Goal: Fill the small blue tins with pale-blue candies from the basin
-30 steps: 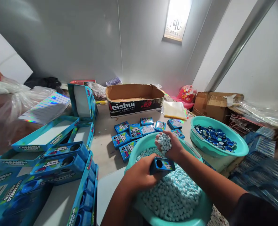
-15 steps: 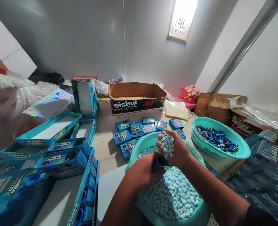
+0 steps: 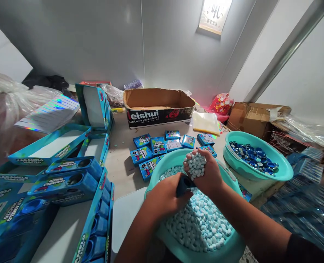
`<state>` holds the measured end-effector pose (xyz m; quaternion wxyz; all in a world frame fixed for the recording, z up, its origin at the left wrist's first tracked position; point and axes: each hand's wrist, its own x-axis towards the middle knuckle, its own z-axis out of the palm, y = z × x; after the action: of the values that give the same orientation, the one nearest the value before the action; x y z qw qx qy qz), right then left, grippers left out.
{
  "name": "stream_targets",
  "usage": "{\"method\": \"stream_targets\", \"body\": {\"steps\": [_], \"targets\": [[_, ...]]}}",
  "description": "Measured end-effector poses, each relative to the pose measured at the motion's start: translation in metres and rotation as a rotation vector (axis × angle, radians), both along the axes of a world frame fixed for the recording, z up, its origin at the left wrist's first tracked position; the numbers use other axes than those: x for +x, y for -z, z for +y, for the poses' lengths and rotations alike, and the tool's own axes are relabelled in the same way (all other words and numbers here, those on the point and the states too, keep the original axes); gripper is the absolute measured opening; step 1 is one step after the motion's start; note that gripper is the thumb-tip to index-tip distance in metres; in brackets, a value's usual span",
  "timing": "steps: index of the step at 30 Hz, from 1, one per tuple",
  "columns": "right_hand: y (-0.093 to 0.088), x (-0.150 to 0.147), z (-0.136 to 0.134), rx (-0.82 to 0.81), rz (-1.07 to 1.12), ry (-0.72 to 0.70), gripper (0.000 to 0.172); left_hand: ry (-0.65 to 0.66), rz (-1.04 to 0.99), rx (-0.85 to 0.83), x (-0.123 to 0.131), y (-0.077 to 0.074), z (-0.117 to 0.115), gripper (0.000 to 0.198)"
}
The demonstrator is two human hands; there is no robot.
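My left hand (image 3: 166, 197) is wrapped round a dark blue plastic container (image 3: 184, 185), its round opening facing up towards my other hand. Cupped palm-up beside that opening, my right hand (image 3: 209, 175) holds a heap of small pale blue candies (image 3: 196, 165). Both hands are over a turquoise basin (image 3: 234, 246), which is filled with more of the same pale candies (image 3: 205, 223). Whether any candies are inside the container is hidden.
Several blue printed candy boxes (image 3: 158, 145) lie behind the basin. A second turquoise basin (image 3: 284, 170) with shiny blue caps stands right. Display trays (image 3: 49, 146) with blue containers fill the left. An open carton (image 3: 159, 118) sits at the back.
The camera view has shifted slightly, so the surroundings sit a little higher. My right fingers have curled in somewhat around the candies; my left hand keeps its hold on the container.
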<state>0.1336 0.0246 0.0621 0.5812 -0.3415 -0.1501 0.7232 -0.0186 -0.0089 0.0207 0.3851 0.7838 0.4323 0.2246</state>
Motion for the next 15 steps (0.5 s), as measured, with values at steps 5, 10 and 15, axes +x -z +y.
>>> {"method": "stream_targets", "body": {"steps": [5, 10, 15], "targets": [[0.0038, 0.0002, 0.0006, 0.068, -0.047, -0.029, 0.016, 0.001, -0.036, 0.017, 0.0004, 0.0010, 0.0008, 0.026], [0.0064, -0.0010, -0.0008, 0.097, -0.088, -0.036, 0.017, -0.023, -0.039, 0.026, 0.0009, 0.0019, 0.0003, 0.027], [0.0080, -0.0022, -0.0029, 0.124, -0.118, -0.061, 0.019, -0.059, -0.001, 0.019, 0.0020, 0.0001, -0.0015, 0.028]]}}
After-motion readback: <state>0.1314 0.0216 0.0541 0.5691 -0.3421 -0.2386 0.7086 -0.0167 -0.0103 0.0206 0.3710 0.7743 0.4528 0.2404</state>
